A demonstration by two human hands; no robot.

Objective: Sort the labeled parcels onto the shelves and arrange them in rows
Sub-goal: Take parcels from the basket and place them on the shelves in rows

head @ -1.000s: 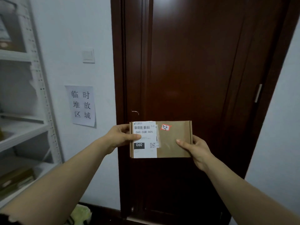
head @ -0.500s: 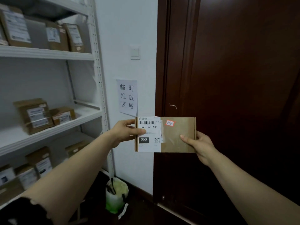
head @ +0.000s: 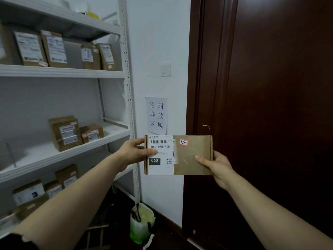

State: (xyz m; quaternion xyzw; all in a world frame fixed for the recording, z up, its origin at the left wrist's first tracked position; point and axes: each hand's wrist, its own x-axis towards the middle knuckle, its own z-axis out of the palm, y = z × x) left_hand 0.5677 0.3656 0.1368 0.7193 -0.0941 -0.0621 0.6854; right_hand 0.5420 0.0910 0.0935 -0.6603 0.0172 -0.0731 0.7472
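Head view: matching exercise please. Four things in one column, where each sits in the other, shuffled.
Things:
1. parcel
2. paper sign
3. light switch
4. plastic bag

Places:
A. on the floor, by the foot of the shelf unit
B. held up between the left hand and right hand
C. on the wall, highest of the four
D. stuck on the wall, just above the parcel

Pairs: 1-B, 2-D, 3-C, 4-A
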